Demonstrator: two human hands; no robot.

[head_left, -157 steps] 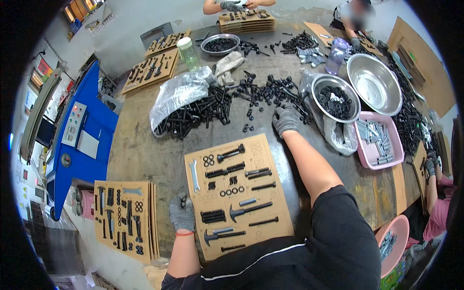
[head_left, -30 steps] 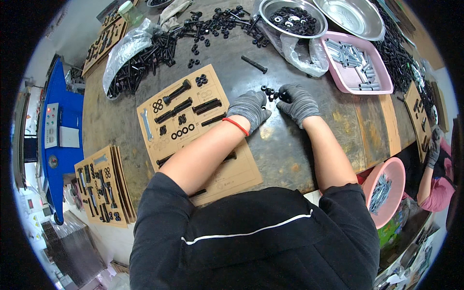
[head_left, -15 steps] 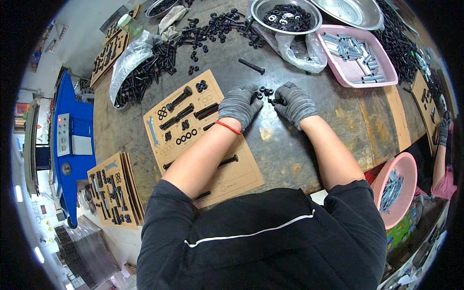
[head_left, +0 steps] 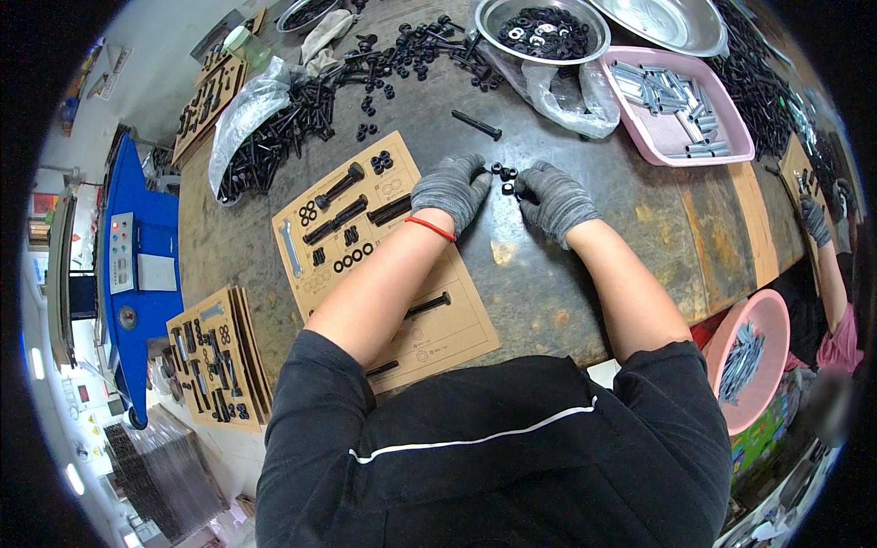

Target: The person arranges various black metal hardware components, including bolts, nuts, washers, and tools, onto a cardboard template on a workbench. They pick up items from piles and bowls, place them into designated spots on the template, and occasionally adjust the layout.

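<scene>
Several black nuts [head_left: 504,172] sit close together on the dark metal tabletop between my two grey-gloved hands. My left hand [head_left: 450,192] is on their left, fingers curled together and partly over the edge of a brown cardboard sheet [head_left: 457,329]; anything inside it is hidden. To their right, my right hand [head_left: 555,203] has its thumb and fingers bent inward, with a black nut showing at the tips. The sheet carries black bolts [head_left: 335,219], dark rings [head_left: 353,258], a small group of nuts [head_left: 382,162] and a silver wrench [head_left: 290,248]. My left forearm covers part of it.
A lone bolt [head_left: 476,124] lies beyond my hands. Loose bolts [head_left: 283,137] pile up far left. A metal bowl of washers [head_left: 541,35] and a pink tray of metal tubes [head_left: 678,114] stand far right. A pink basin [head_left: 744,361] is lower right, near another person's gloved hand [head_left: 816,222].
My hands have shifted slightly around the nuts, and the right one has drawn a little away from them. At the right edge, the other person's gloved hand has moved left onto a board.
</scene>
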